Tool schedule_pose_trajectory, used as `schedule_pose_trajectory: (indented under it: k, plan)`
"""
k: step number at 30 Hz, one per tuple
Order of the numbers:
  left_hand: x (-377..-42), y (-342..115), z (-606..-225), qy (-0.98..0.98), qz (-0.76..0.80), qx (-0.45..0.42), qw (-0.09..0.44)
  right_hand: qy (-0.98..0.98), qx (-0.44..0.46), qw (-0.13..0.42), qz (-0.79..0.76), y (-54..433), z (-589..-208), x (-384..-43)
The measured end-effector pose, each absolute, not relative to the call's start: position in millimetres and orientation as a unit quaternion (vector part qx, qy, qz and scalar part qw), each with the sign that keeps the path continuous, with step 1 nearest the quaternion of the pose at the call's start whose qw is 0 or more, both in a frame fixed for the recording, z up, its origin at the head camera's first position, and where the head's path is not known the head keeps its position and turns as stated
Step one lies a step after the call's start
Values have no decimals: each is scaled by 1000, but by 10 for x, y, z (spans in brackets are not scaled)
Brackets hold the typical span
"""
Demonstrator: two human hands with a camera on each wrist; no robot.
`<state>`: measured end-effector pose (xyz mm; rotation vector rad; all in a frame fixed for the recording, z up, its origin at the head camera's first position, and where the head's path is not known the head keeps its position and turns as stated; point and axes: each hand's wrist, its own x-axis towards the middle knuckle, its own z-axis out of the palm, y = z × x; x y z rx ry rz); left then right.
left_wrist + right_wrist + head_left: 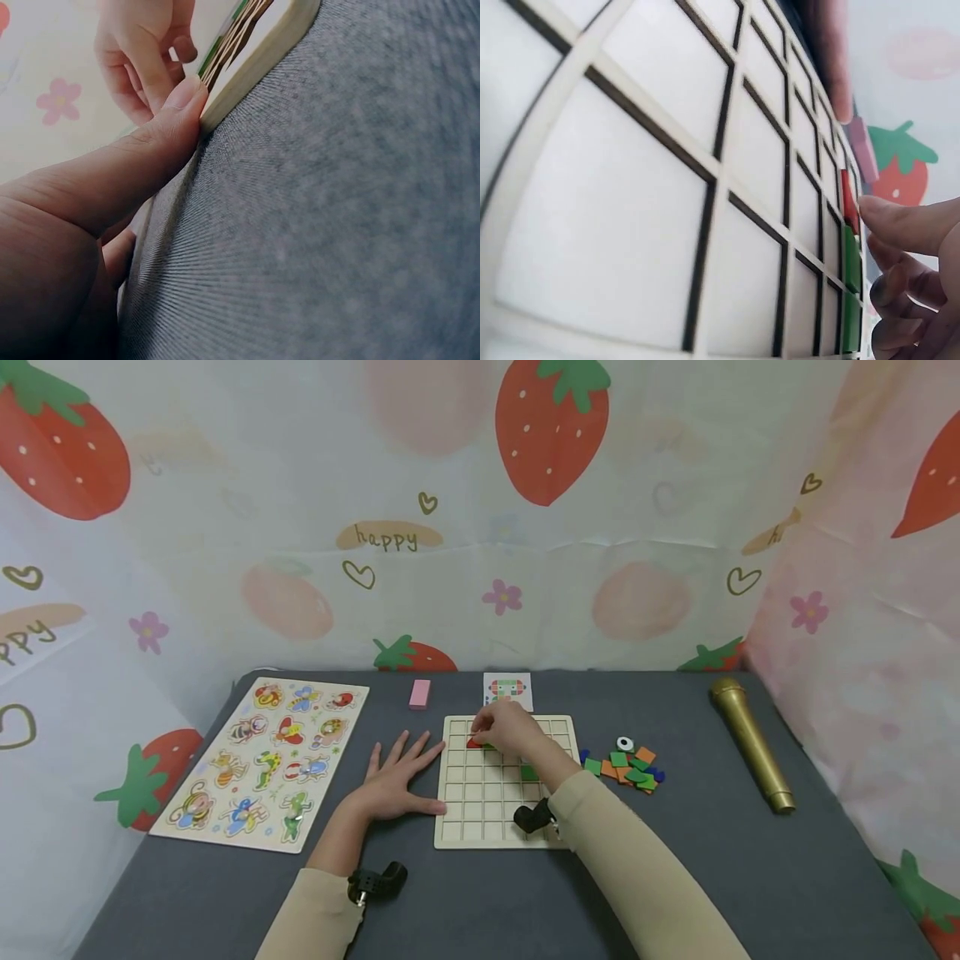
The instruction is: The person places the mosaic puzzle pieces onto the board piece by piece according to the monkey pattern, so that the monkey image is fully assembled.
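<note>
A pale wooden grid board (480,810) lies on the dark cloth. My right hand (508,731) reaches over its far left part, fingers bent, and holds a small red tile (472,744) at the far rows. In the right wrist view the thumb tip meets the red tile (848,199), with green tiles (851,259) set in the squares beside it. Another green tile (528,772) sits farther right on the board, partly behind the wrist. My left hand (390,785) lies spread on the cloth, its thumb (184,97) touching the board's left edge.
Loose orange, green and blue tiles (618,760) lie right of the board, with a white ring-shaped piece (625,744). A pattern card (522,695) and pink block (419,694) lie beyond. An insect puzzle board (277,814) is at left, a gold cylinder (752,745) at right.
</note>
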<state>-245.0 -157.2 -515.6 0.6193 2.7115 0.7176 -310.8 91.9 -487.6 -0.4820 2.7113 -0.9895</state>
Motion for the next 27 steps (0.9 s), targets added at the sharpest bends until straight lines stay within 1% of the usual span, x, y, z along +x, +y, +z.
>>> schedule_pose_trajectory:
  k: [10, 27]
  plan:
    - [-2444, -1558, -5149, 935, 248, 212, 139, 913, -164, 99, -361, 1094, -4811, -2991]
    - [-2427, -1554, -5122, 935, 249, 212, 135, 905, -148, 66, -394, 1497, -4734, -2846]
